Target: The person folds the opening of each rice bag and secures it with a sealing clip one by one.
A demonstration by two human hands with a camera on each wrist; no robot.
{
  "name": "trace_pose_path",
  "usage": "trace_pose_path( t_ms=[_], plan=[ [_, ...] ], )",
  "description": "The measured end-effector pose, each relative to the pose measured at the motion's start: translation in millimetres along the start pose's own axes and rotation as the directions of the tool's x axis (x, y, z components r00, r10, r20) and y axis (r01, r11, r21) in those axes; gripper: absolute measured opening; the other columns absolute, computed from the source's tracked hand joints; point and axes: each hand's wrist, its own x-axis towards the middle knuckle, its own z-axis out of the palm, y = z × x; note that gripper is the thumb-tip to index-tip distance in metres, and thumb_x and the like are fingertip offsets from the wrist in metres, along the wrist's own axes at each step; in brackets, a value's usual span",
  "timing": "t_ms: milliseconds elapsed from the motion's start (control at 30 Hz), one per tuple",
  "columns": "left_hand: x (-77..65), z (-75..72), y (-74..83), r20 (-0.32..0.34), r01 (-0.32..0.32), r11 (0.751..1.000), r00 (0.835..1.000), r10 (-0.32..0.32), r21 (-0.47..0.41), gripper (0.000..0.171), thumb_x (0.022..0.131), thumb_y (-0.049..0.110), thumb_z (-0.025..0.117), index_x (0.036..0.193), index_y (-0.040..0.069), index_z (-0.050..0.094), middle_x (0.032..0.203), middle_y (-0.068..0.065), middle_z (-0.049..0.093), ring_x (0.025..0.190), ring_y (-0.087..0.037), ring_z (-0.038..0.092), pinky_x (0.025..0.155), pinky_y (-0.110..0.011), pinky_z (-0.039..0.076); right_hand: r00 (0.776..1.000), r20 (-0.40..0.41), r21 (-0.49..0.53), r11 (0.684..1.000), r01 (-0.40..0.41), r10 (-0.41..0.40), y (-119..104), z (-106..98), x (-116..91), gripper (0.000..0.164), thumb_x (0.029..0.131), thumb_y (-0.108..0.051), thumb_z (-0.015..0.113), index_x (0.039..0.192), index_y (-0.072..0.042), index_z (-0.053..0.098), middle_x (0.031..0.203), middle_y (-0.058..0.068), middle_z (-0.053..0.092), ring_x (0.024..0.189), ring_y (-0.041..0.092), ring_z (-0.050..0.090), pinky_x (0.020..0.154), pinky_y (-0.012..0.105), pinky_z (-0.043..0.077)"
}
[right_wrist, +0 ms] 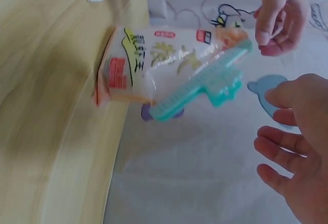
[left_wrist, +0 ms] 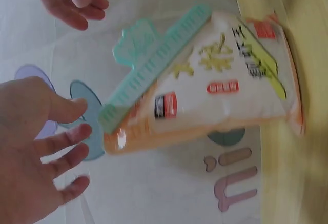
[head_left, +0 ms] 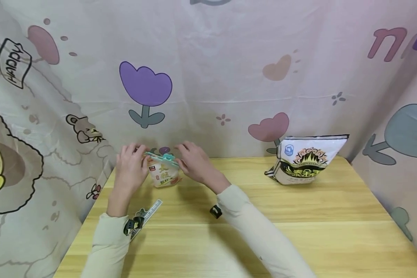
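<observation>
A small plastic food bag [head_left: 163, 175] with an orange edge and printed characters stands upright on the table's far left part. Across its top sits a teal sealing clip [head_left: 161, 157], slanted in both wrist views. My left hand [head_left: 130, 166] hovers by the clip's left end, its relaxed fingers [left_wrist: 69, 157] a small gap away from it. On the other side, my right hand [head_left: 196, 162] is near the clip's right end with fingers [right_wrist: 282, 147] spread and loosely bent. Neither hand holds anything.
A larger white rice bag [head_left: 302, 162] with black and gold print stands at the back right of the wooden table [head_left: 264, 231]. A grey strip with a piano-key print [head_left: 153, 212] lies by the left forearm. A printed curtain [head_left: 208, 77] hangs behind.
</observation>
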Motion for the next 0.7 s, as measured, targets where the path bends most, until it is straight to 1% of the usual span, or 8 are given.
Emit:
trace_pose_path(
  t_ms=[133,233,300,433,567,700],
  plan=[
    [-3.4,6.0,13.0,-0.075,-0.001,0.999,0.997,-0.002,-0.042,0.018,0.087,0.005,0.063,0.105,0.007,0.061,0.109,-0.014,0.055,0.100,-0.036,0.045,0.079,-0.052,0.033,0.999,-0.032,0.033,0.999,-0.005,0.006,9.2,-11.2,-20.7,0.039,0.091,-0.022,0.061,0.126,-0.006,0.054,0.116,0.007,0.057,0.105,0.020,0.055,0.091,0.034,0.045],
    [-5.5,12.8,23.9,-0.094,-0.035,0.997,0.995,0.028,-0.073,0.018,0.087,0.006,0.062,0.105,0.008,0.062,0.107,-0.012,0.056,0.096,-0.035,0.047,0.079,-0.051,0.035,0.998,-0.061,0.061,0.998,-0.009,0.013,15.6,-19.6,-35.7,0.038,0.091,-0.021,0.061,0.125,-0.006,0.055,0.117,0.006,0.057,0.106,0.020,0.054,0.092,0.033,0.044],
    [-6.2,17.3,32.6,-0.083,-0.055,0.994,0.995,0.048,-0.090,0.018,0.088,0.007,0.062,0.106,0.008,0.062,0.107,-0.012,0.057,0.095,-0.034,0.048,0.079,-0.050,0.037,0.996,-0.083,0.067,0.998,-0.014,0.019,20.8,-25.3,-45.9,0.037,0.091,-0.020,0.061,0.125,-0.007,0.055,0.118,0.006,0.057,0.106,0.019,0.054,0.092,0.031,0.044],
    [-9.8,21.3,49.7,-0.050,-0.082,0.990,0.996,0.076,-0.115,0.016,0.090,0.009,0.063,0.106,0.007,0.063,0.108,-0.012,0.059,0.094,-0.033,0.051,0.080,-0.050,0.040,0.993,-0.117,0.078,0.997,-0.027,0.036,28.3,-36.8,-65.5,0.036,0.091,-0.018,0.061,0.125,-0.007,0.055,0.118,0.005,0.056,0.108,0.019,0.053,0.091,0.030,0.045],
    [-15.2,27.2,68.5,-0.017,-0.102,0.986,0.995,0.100,-0.132,0.016,0.091,0.014,0.064,0.106,0.008,0.063,0.107,-0.010,0.060,0.094,-0.032,0.053,0.078,-0.050,0.042,0.990,-0.124,0.088,0.994,-0.059,0.070,36.6,-47.6,-86.9,0.037,0.091,-0.018,0.061,0.126,-0.006,0.054,0.120,0.006,0.055,0.112,0.019,0.051,0.095,0.030,0.043],
    [-19.2,36.5,88.3,0.013,-0.131,0.981,0.991,0.134,-0.144,0.018,0.092,0.020,0.062,0.107,0.010,0.063,0.109,-0.007,0.059,0.099,-0.030,0.054,0.083,-0.049,0.042,0.983,-0.141,0.087,0.991,-0.103,0.115,45.4,-58.5,-110.7,0.039,0.089,-0.018,0.064,0.126,-0.006,0.054,0.122,0.006,0.055,0.114,0.020,0.051,0.099,0.032,0.040]
  ],
)
